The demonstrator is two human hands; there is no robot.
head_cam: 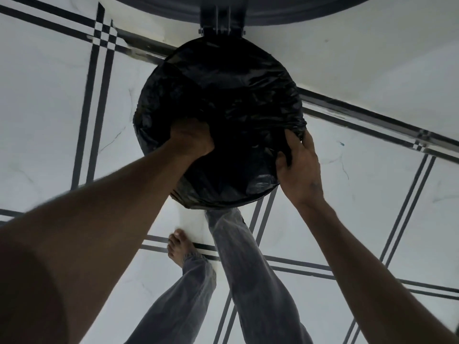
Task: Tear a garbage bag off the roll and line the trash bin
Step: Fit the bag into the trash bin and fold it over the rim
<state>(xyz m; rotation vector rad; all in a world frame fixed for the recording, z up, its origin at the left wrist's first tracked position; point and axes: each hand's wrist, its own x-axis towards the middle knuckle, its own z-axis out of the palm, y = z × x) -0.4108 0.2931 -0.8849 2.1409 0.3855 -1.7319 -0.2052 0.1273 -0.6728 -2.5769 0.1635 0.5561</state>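
The right hand's (296, 167) fingers (293, 142) are curled over the bin's (224, 33) rim at about 4 o'clock, with the thumb on the inner side, pinching a fold of the black bag (223, 95) against the edge. The left hand (190, 139) is sunk into the bag at about 8 o'clock; its fingers bend down into the dark plastic and their tips are hidden, so I cannot tell whether they grip the film or only press it. Both bare forearms reach in from the lower corners.

The bag is stretched over the round mouth of the bin, its edge folded down outside the rim all the way round, with crinkles thickest from 2 to 4 o'clock. At 12 o'clock the bin's hinge shows, and above it the raised lid (248, 8). The bin stands on a white floor (49, 95) with dark double lines. At 6 o'clock are grey trouser legs (248, 269) and a bare foot (178, 247).
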